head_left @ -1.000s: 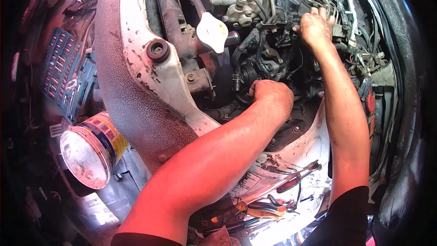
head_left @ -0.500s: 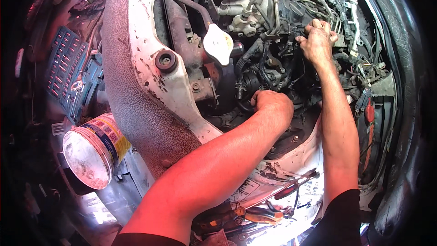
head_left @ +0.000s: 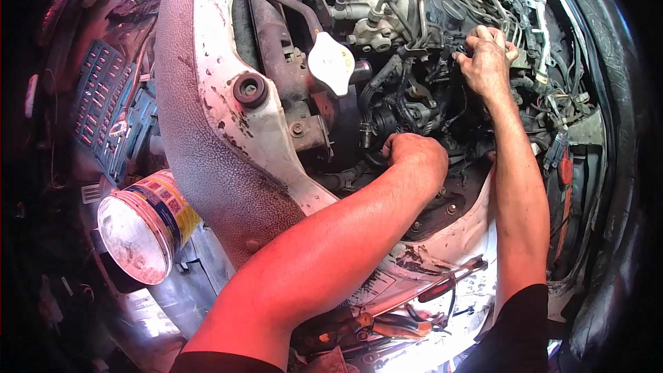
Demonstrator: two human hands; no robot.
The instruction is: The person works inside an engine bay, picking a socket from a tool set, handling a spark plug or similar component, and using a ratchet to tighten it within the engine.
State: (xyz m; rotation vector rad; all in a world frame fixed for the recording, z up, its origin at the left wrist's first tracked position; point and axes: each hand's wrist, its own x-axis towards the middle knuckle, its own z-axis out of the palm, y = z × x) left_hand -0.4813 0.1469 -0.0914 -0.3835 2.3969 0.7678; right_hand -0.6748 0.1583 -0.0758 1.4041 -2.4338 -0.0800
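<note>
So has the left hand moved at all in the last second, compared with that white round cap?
No. The left hand sits just below and right of the white round cap, deep among the engine parts, as before; only the camera shifted.

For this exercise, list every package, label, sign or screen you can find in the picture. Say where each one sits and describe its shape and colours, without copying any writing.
Tub: lower left, lying on its side, round, white lid, blue and yellow printed wrap.
Sticker: on the white car panel below the left forearm, pale, roughly rectangular, partly hidden.
Socket tray: far left, dark blue-green, rows of small pieces with red marks.
No screens or signs show.
</note>
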